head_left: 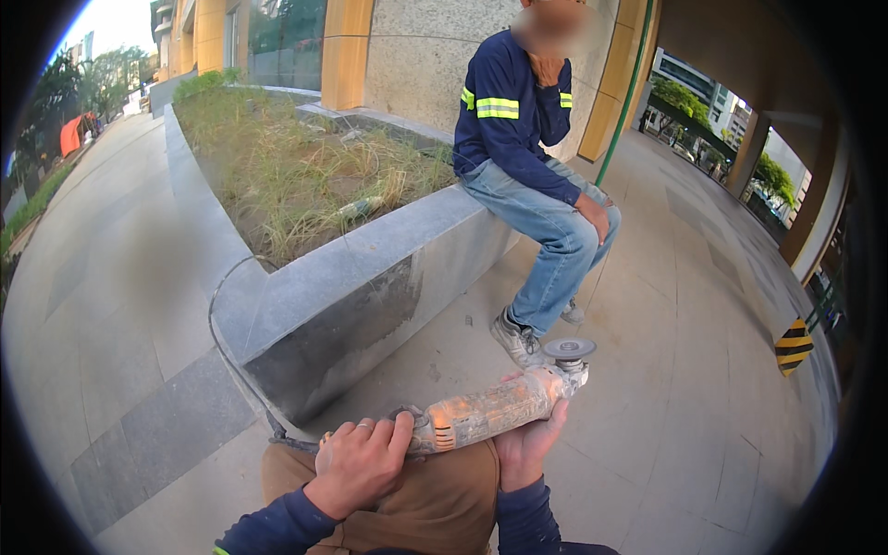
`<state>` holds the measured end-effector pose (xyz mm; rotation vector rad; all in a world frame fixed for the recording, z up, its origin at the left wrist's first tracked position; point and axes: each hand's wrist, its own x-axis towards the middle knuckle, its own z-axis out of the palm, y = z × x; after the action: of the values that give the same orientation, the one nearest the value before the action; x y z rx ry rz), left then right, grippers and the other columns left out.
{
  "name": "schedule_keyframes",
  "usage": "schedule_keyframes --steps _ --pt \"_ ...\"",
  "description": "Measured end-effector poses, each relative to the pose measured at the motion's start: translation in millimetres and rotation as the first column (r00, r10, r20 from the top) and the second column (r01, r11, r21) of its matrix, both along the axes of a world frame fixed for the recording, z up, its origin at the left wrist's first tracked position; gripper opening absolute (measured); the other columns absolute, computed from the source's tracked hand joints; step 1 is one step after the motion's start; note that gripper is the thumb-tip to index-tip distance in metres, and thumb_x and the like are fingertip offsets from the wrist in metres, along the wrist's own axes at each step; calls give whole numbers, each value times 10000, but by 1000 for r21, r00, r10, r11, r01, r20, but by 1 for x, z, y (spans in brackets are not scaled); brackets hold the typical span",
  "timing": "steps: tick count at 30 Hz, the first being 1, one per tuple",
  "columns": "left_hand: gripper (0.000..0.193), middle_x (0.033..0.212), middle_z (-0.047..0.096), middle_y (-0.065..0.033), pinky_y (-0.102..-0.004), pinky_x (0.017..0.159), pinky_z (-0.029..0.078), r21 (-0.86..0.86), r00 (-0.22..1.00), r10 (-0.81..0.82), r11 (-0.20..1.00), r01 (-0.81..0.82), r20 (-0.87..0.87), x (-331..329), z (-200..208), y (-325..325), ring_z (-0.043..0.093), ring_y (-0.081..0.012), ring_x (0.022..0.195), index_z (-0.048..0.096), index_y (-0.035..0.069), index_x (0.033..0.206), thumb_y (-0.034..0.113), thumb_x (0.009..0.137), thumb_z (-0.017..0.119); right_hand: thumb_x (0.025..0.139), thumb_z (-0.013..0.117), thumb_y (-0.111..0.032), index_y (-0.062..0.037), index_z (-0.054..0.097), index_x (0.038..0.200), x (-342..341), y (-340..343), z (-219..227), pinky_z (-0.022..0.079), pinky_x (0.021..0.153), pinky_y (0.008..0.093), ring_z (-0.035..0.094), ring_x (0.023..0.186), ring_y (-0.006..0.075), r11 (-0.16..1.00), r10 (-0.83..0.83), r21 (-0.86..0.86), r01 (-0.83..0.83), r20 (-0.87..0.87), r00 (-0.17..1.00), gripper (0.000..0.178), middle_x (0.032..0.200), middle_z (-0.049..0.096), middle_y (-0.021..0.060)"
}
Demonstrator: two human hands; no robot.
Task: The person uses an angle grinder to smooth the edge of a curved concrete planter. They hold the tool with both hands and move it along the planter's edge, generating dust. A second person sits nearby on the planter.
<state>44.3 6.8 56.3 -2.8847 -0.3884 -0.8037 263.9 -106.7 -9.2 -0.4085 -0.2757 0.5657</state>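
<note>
Grinder [490, 413] of dusty orange plastic and grey metal, supported in two bare hands

The grinder is held above knees covered by brown cloth trousers [421, 509], its head end pointed away to the right. Its rear end is gripped from above by the left hand [365, 462], whose fingers are curled over it; the underside of that grip is hidden. The front of the body is cradled from below by the right hand [525, 444], with the thumb laid along the near side. Just beyond the right hand, a flat, round grey disc [569, 349] is turned face up. A thin black cable [215, 310] is looped left of the left hand, over the corner of a grey stone planter [370, 236]. Ahead of the right hand, a seated person in a navy reflective-banded top [509, 102] is seen.

A heavy, rigid, front-weighted tool is to be expected, perhaps made slippery by dust. It is best grasped by the body, with fingers kept off the disc, which may be brittle; whether it spins cannot be told.
</note>
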Motion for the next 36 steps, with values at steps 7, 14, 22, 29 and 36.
schedule_keyframes --steps 7,14,22,29,36 --pt "599 771 568 -57 -349 568 414 -20 999 -23 1000 23 31 9 -1 8 560 -216 641 587 -2 1152 429 764 737 935 471 -581 -99 453 1384 4 6 5 436 1033 525 525 1200 369 1000 -20 -14 19 -46 999 659 1288 544 181" --pt "533 783 627 -91 -357 619 476 -184 998 -28 982 37 54 9 -2 11 614 -256 681 615 -2 1098 478 871 662 902 557 -590 -79 429 1402 -3 2 3 427 1042 515 514 1218 373 992 -111 -54 113 33 993 726 1305 533 178" --pt "334 755 646 -94 -376 587 471 -304 990 -14 951 57 141 10 -2 13 621 -279 659 652 29 1025 332 886 669 933 472 -599 -106 423 1408 -5 -8 13 455 1000 538 539 1180 378 997 -71 -20 75 135 988 686 1307 533 184" --pt "347 755 689 -77 -360 554 492 -303 982 73 953 -18 173 4 -5 2 634 -261 615 671 71 956 392 835 724 905 532 -590 -126 471 1367 -10 -1 7 451 998 529 544 1172 362 997 -66 -41 68 55 996 657 1256 567 163" --pt "615 676 613 -80 -352 547 456 -217 986 163 965 -149 44 6 6 -3 596 -245 582 613 16 1137 554 842 656 906 554 -573 -127 494 1338 -8 5 8 446 1000 528 538 1164 349 999 -41 -27 40 -41 998 624 1234 573 147"
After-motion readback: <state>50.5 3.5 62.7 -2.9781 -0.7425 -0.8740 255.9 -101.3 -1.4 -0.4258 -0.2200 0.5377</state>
